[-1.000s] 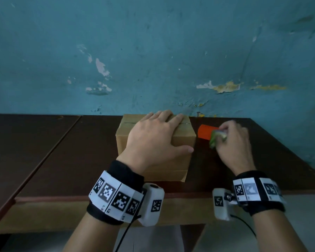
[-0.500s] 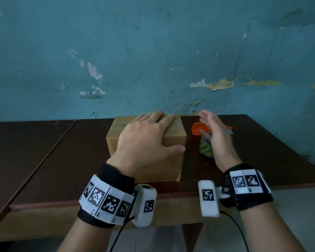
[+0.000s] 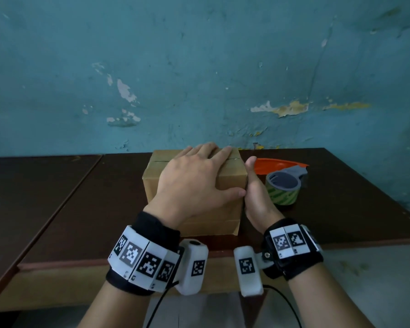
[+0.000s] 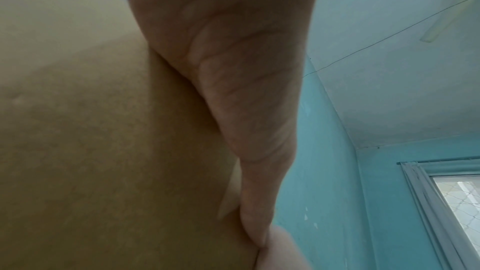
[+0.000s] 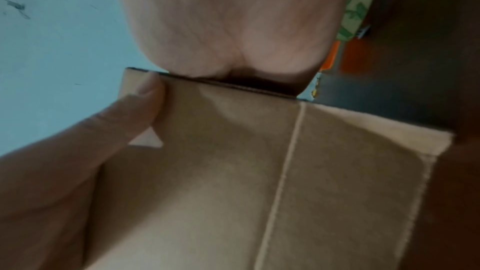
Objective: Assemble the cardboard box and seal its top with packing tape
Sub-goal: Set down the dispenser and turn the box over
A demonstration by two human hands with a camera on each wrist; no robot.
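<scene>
1 box point(image 3: 152, 178) | 1 tape roll point(image 3: 283, 192) | left hand point(image 3: 194, 183) flat atop | right hand point(image 3: 256, 197) flat against side

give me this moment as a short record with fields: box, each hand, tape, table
box: cardboard box on the table, top flaps folded shut
left hand: left hand flat on the box top, fingers straight
right hand: right hand against the box's right side, thumb up
tape: tape dispenser, orange and grey with a green-printed roll, lying to the right of the box, untouched
table: dark wooden table against a blue wall
</scene>
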